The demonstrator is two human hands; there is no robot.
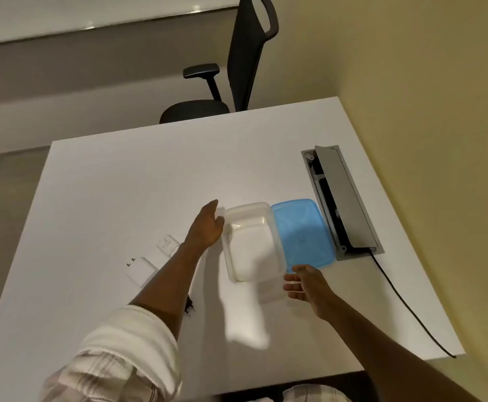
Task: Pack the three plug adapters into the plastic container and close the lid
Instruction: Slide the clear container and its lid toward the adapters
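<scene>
Mid-frame, the empty container (250,242) sits on the table (121,184), blue lid (302,233) just right of it. Left hand (206,226) — fingers spread — touches its left wall; right hand (305,285) open at its lower-right corner. Two white adapters (141,269) (168,244) lie lower left — a dark one (189,306) peeks beneath the left forearm.

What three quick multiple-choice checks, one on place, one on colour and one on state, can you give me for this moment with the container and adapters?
1. Where does the lid lie?
A. On the container
B. On the table beside the container, on its right
C. On the chair

2. What colour is the lid?
A. Blue
B. Red
C. Black

3. What is in the container?
A. Three adapters
B. One adapter
C. Nothing visible

Answers:
1 B, it lies flat against the container's right side.
2 A, it is translucent blue.
3 C, the two white adapters sit on the table left of the left hand, a dark plug peeps out beside the forearm, and the right hand is empty.
</scene>
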